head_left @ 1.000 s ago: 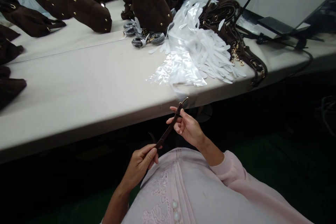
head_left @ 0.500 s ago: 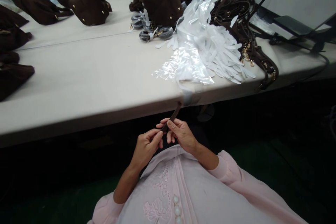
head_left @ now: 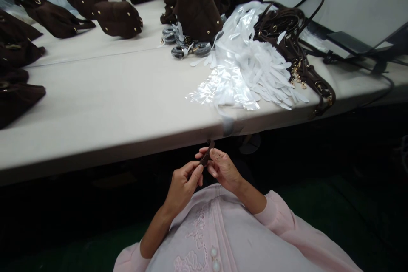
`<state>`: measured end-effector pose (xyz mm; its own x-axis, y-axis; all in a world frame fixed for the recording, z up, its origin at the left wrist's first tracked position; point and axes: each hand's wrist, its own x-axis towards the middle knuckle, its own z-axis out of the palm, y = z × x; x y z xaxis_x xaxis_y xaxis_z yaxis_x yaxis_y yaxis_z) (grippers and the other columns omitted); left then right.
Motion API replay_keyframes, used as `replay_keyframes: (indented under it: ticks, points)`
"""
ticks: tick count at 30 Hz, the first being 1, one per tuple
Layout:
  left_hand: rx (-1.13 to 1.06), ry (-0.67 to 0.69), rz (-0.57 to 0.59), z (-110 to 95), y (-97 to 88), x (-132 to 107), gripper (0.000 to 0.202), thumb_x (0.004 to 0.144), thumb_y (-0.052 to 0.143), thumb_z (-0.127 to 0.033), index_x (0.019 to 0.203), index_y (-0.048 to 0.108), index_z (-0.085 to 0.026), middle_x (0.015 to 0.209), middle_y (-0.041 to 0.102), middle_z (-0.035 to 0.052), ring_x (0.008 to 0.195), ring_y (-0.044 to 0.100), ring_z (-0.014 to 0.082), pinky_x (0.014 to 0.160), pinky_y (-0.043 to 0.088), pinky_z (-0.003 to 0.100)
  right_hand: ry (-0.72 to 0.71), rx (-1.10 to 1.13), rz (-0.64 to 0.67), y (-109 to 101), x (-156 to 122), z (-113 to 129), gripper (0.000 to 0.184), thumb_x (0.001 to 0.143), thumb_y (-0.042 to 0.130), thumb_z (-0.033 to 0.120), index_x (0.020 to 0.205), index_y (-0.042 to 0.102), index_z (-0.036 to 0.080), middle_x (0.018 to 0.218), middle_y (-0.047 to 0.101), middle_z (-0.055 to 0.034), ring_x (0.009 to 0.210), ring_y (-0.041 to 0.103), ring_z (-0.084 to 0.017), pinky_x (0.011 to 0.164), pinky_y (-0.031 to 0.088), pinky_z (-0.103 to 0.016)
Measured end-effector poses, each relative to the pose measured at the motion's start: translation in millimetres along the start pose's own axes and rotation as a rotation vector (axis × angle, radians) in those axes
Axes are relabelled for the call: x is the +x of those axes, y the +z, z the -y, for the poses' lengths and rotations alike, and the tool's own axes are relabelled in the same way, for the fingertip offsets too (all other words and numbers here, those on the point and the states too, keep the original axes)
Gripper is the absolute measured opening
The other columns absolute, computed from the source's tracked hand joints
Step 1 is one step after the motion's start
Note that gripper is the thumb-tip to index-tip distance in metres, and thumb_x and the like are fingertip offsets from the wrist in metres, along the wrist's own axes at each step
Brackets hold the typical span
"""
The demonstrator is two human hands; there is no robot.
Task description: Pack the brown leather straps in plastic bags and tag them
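Note:
Just below the front edge of the white table [head_left: 111, 106], both my hands meet over my lap. My left hand [head_left: 184, 183] pinches the lower part of a thin dark brown strap [head_left: 207, 156]. My right hand [head_left: 221, 168] is closed round the strap's upper end, of which only a short piece pokes out above the fingers. The rest of the strap is hidden between my hands and in the dark under the table.
A pile of clear plastic bags and white strips [head_left: 245, 63] lies on the table right of centre, beside a heap of brown straps with gold clasps [head_left: 299, 46]. Brown studded bags [head_left: 194, 6] stand at the back and left edge. Other people sit at the far side.
My hands have come together from about a strap's length apart. The strap end, which stuck up with its gold clasp showing, is now drawn down into my right hand.

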<state>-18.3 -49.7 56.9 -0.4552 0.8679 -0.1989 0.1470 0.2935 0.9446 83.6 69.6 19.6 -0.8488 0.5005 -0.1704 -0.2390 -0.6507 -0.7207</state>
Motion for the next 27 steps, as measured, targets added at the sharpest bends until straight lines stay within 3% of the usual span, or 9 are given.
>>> replay_keyframes:
  ticks: [5,8,11,13,16,20,22,24,27]
  points:
    - [0.021,-0.029,0.102,15,-10.2,0,0.037,0.095,0.052,-0.046,0.113,0.066,-0.017,0.063,0.059,-0.0003,0.051,0.048,0.0105,0.05,0.038,0.021,-0.107,-0.082,-0.044,-6,2,24,0.026,0.09,0.065,0.041,0.101,0.072,0.018,0.09,0.072,-0.0077,0.038,0.034,0.001,0.036,0.018,-0.016]
    - [-0.088,0.017,0.148,15,-16.6,9,0.043,0.092,0.056,-0.046,0.126,0.062,-0.019,0.105,0.07,0.0091,0.088,0.065,0.0194,0.079,0.052,0.028,-0.169,-0.176,-0.037,-6,2,36,0.025,0.091,0.064,0.039,0.103,0.071,0.017,0.087,0.072,-0.0068,0.04,0.04,0.0,0.037,0.023,-0.015]
    - [-0.166,0.088,0.125,1,-18.7,22,0.051,0.091,0.057,-0.05,0.13,0.06,-0.018,0.132,0.061,0.0118,0.12,0.057,0.0267,0.101,0.046,0.034,-0.177,-0.335,0.016,-2,0,40,0.027,0.092,0.063,0.04,0.102,0.07,0.016,0.085,0.071,-0.0059,0.04,0.046,-0.002,0.038,0.028,-0.015]
    - [-0.164,0.103,0.087,-11,-16.5,30,0.053,0.09,0.056,-0.053,0.128,0.062,-0.016,0.126,0.064,0.0126,0.116,0.059,0.0274,0.098,0.048,0.034,-0.143,-0.426,0.058,2,-3,34,0.03,0.092,0.061,0.043,0.101,0.07,0.016,0.083,0.07,-0.0048,0.04,0.048,-0.003,0.037,0.031,-0.015]
    - [-0.197,0.069,0.097,-24,-8.0,34,0.053,0.088,0.058,-0.054,0.128,0.062,-0.019,0.118,0.068,0.0125,0.091,0.067,0.0232,0.077,0.054,0.03,-0.039,-0.542,0.13,6,-8,14,0.039,0.092,0.059,0.049,0.087,0.069,0.012,0.063,0.061,-0.0004,0.039,0.047,-0.005,0.037,0.033,-0.016]
    - [-0.27,0.024,0.133,-23,4.9,31,0.042,0.087,0.063,-0.047,0.12,0.065,-0.02,0.1,0.071,0.0092,0.079,0.065,0.019,0.068,0.052,0.026,0.056,-0.711,0.171,8,-13,0,0.038,0.093,0.056,0.046,0.078,0.067,0.012,0.057,0.055,0.0017,0.041,0.049,-0.007,0.038,0.036,-0.017]
    - [-0.347,0.009,0.064,-16,6.4,28,0.041,0.085,0.065,-0.048,0.114,0.067,-0.018,0.089,0.07,0.0073,0.079,0.064,0.0191,0.069,0.052,0.025,-0.038,-0.906,0.177,14,-17,18,0.031,0.093,0.058,0.035,0.074,0.068,0.013,0.063,0.059,0.0005,0.049,0.053,-0.008,0.046,0.042,-0.018]
    - [-0.457,-0.031,-0.07,-7,3.2,26,0.047,0.083,0.066,-0.052,0.114,0.066,-0.017,0.081,0.068,0.0053,0.069,0.061,0.0164,0.064,0.05,0.025,-0.224,-1.039,0.158,25,-27,54,0.022,0.093,0.059,0.028,0.079,0.072,0.016,0.068,0.064,-0.0002,0.057,0.057,-0.009,0.055,0.045,-0.019]
    - [-0.57,-0.129,-0.238,8,-6.4,23,0.056,0.073,0.073,-0.058,0.109,0.068,-0.015,0.076,0.066,0.0044,0.057,0.054,0.0131,0.054,0.047,0.024,-0.511,-0.938,0.186,49,-52,115,0.026,0.095,0.058,0.029,0.119,0.067,0.023,0.088,0.072,-0.0026,0.063,0.063,-0.011,0.059,0.05,-0.02]
